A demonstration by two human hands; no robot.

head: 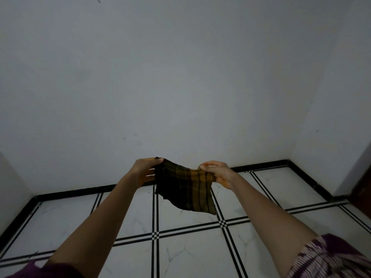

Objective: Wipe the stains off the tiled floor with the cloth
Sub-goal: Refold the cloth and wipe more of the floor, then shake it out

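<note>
A dark checked cloth (185,186), brown and mustard with black lines, hangs in the air in front of me above the floor. My left hand (145,169) pinches its upper left corner. My right hand (217,172) grips its upper right edge. The cloth sags between them and its lower corner dangles free. Below is the tiled floor (184,255), white marbled tiles with black double lines. A few small dark specks (149,192) lie on the tile near the wall, just left of the cloth.
A plain grey-white wall (180,87) stands straight ahead, with a black skirting strip (80,192) along its foot. Side walls close in at left and right. A dark brown door edge (362,189) shows at the far right.
</note>
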